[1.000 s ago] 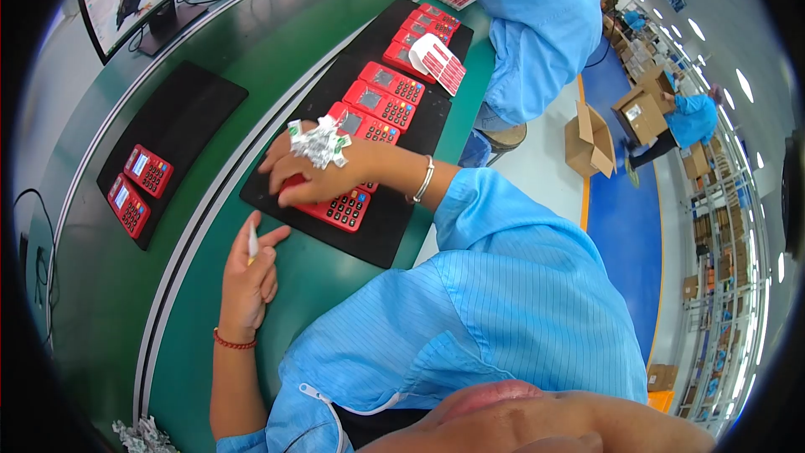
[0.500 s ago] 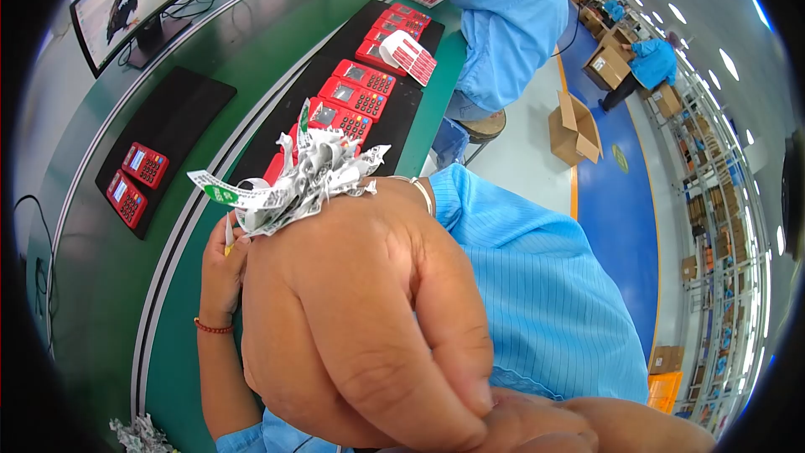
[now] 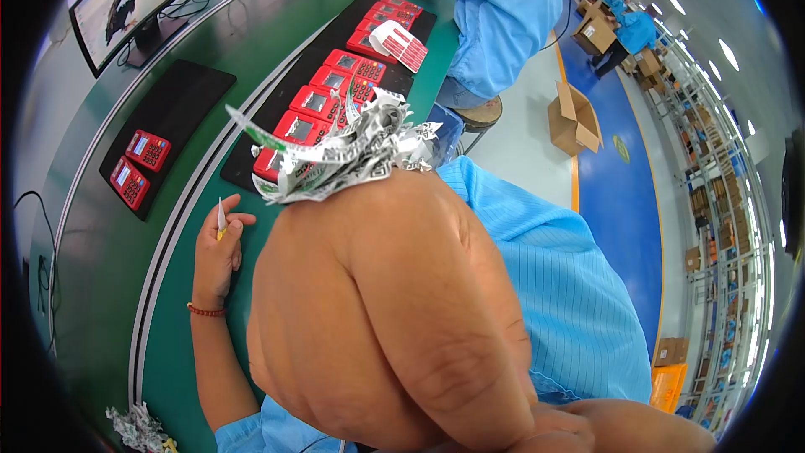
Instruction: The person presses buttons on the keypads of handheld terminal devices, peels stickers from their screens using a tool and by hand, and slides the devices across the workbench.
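Note:
My right hand fills the middle, very close to the camera, its back facing me. Its fingers are bent and pressed together, with their tips hidden near the bottom edge. A crumpled bunch of printed white paper strips, some partly green, sticks out beyond its far side and seems attached there. On the left, my left hand is above the green table, holding a small pointed white tool with a yellow part. Past the paper strips, red payment terminals with keypads lie in a row, partly hidden by the strips.
A black mat carries two red terminals below a monitor. A sheet of red labels lies on the row. A co-worker in blue sits beyond. Paper scraps lie at lower left; an open carton stands on the floor.
My right hand and the paper strips have shifted right and slightly up, uncovering more of the terminals. My left hand, still with the small tool, stands farther apart from it, its fingers looser.

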`<state>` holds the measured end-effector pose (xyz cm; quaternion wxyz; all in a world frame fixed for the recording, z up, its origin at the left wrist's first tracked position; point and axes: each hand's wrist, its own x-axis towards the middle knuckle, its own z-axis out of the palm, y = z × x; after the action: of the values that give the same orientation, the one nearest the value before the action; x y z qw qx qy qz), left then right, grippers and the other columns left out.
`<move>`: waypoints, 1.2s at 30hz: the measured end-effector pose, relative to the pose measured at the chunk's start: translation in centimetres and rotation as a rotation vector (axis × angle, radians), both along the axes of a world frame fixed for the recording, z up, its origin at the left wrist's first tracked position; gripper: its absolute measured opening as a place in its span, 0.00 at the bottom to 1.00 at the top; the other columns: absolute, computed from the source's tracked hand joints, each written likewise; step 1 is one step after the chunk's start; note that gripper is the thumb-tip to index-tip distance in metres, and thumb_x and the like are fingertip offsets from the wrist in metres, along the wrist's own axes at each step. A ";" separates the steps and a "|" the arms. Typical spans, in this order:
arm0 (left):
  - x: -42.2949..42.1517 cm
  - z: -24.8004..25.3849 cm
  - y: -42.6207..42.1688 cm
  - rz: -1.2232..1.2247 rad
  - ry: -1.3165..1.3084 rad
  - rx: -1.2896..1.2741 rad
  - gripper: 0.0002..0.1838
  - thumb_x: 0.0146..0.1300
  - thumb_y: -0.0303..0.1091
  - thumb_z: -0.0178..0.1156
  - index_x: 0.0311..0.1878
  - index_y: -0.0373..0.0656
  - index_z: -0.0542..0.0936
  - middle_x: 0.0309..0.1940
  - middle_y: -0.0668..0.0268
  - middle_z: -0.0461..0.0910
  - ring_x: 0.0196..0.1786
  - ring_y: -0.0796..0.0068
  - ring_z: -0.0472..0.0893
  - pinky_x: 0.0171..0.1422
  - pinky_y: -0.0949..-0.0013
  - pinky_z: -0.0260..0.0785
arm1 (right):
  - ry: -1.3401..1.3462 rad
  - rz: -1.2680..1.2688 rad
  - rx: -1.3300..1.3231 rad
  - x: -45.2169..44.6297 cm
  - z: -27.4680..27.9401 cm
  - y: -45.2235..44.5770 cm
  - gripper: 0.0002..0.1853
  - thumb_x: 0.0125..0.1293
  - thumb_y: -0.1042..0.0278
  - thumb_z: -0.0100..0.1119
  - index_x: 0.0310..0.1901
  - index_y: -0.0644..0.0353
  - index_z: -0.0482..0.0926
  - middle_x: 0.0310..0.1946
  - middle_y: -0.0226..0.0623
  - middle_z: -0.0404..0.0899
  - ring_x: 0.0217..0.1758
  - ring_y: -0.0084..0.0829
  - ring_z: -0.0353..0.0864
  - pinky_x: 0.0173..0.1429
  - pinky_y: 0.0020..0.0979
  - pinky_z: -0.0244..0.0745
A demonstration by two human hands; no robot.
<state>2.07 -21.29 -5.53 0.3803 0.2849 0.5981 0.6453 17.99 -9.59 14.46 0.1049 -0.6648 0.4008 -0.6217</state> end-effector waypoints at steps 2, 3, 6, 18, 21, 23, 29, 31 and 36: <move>0.1 0.0 -0.2 -0.003 0.005 -0.004 0.26 0.76 0.36 0.58 0.71 0.34 0.68 0.46 0.64 0.83 0.30 0.87 0.72 0.33 0.80 0.66 | -0.002 -0.002 0.003 0.1 0.1 -0.1 0.15 0.66 0.58 0.72 0.30 0.59 0.81 0.26 0.33 0.80 0.24 0.31 0.78 0.27 0.30 0.71; 0.1 0.0 -0.3 -0.006 0.006 -0.006 0.26 0.76 0.36 0.58 0.71 0.34 0.68 0.46 0.64 0.84 0.29 0.88 0.72 0.32 0.80 0.66 | -0.005 -0.006 0.003 0.1 0.1 -0.1 0.15 0.66 0.57 0.72 0.29 0.59 0.81 0.26 0.33 0.79 0.24 0.31 0.78 0.26 0.30 0.71; 0.1 0.0 -0.5 -0.008 0.016 -0.014 0.25 0.76 0.36 0.58 0.70 0.34 0.69 0.46 0.65 0.84 0.27 0.89 0.71 0.30 0.81 0.64 | -0.005 -0.009 -0.003 0.4 0.1 -0.1 0.17 0.66 0.56 0.72 0.28 0.59 0.79 0.24 0.33 0.78 0.23 0.31 0.77 0.25 0.30 0.70; -0.2 -1.4 -0.7 -0.011 0.013 0.000 0.23 0.76 0.36 0.59 0.69 0.36 0.72 0.44 0.68 0.84 0.23 0.93 0.66 0.25 0.83 0.59 | 0.033 0.151 -0.105 -0.9 1.0 -0.8 0.23 0.64 0.52 0.75 0.23 0.58 0.76 0.19 0.32 0.72 0.17 0.31 0.70 0.21 0.32 0.62; 0.0 -1.5 -0.7 0.025 -0.019 0.009 0.22 0.75 0.34 0.60 0.68 0.38 0.74 0.43 0.71 0.84 0.26 0.94 0.65 0.28 0.84 0.57 | -0.294 0.295 -0.097 -0.5 -0.2 -1.6 0.23 0.64 0.53 0.75 0.22 0.59 0.76 0.17 0.32 0.71 0.17 0.32 0.69 0.21 0.33 0.57; -0.1 -1.1 -1.3 -0.003 -0.042 -0.019 0.26 0.74 0.35 0.62 0.70 0.38 0.70 0.43 0.68 0.84 0.22 0.93 0.64 0.24 0.83 0.55 | -0.418 0.342 -0.154 -0.6 -0.7 -2.4 0.23 0.65 0.54 0.74 0.22 0.60 0.76 0.16 0.33 0.69 0.15 0.32 0.68 0.21 0.33 0.54; -1.7 -2.7 -1.4 -0.064 0.035 -0.042 0.28 0.75 0.40 0.60 0.72 0.36 0.68 0.46 0.64 0.84 0.16 0.90 0.64 0.19 0.82 0.58 | -0.248 0.424 0.032 -2.7 -4.7 -4.5 0.13 0.71 0.63 0.66 0.35 0.66 0.83 0.28 0.37 0.81 0.30 0.28 0.82 0.31 0.29 0.72; -1.3 -2.4 -1.5 -0.043 0.035 -0.031 0.29 0.74 0.42 0.61 0.70 0.35 0.70 0.44 0.64 0.85 0.16 0.91 0.64 0.19 0.83 0.58 | -0.239 0.496 0.003 -2.9 -5.1 -5.7 0.09 0.69 0.69 0.68 0.35 0.67 0.85 0.30 0.37 0.85 0.34 0.26 0.85 0.34 0.27 0.75; -1.0 -1.8 -1.8 -0.032 0.047 -0.036 0.29 0.73 0.42 0.62 0.70 0.35 0.71 0.43 0.64 0.85 0.17 0.91 0.64 0.19 0.82 0.57 | -0.405 0.342 0.079 -0.3 -3.0 -2.5 0.11 0.72 0.71 0.65 0.32 0.70 0.84 0.31 0.40 0.85 0.38 0.25 0.86 0.40 0.29 0.78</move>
<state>1.02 -23.07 -7.32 0.3813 0.3026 0.6138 0.6214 17.66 -12.14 11.49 0.3121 -0.5805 0.2775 -0.6990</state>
